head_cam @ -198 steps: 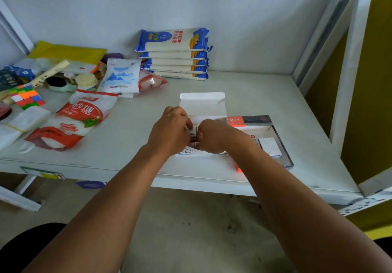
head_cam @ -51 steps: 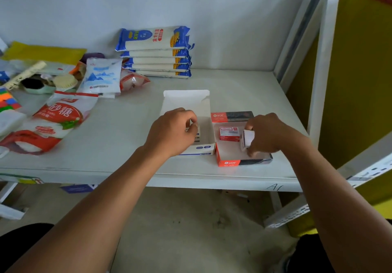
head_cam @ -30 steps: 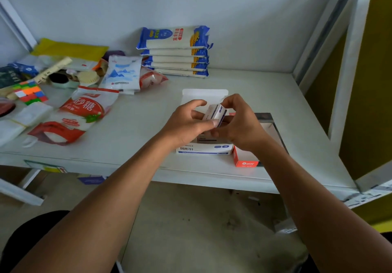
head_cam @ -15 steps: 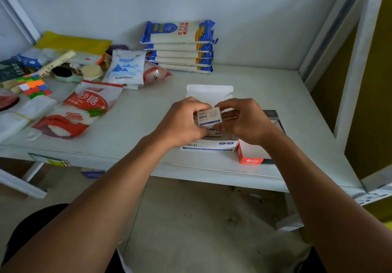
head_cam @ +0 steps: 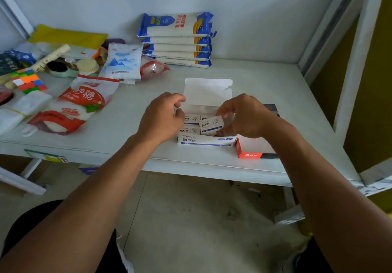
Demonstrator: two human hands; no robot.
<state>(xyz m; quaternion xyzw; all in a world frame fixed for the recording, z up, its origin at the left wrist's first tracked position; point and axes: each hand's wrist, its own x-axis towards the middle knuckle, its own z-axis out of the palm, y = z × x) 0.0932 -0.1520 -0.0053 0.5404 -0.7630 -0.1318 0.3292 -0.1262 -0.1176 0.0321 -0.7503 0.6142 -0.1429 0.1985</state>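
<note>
Head view: left hand (head_cam: 163, 118) has released the box (head_cam: 211, 125) and hangs loosely curled at the carton's (head_cam: 206, 141) 9 o'clock edge. Right hand (head_cam: 247, 117) alone pinches the box, which sits at its 9 o'clock, inside the carton.

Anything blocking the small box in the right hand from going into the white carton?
Nothing visible. The lid of the white carton is folded back; packed boxes lie left of the small box the right hand pinches. The slot beneath is hidden.
</note>
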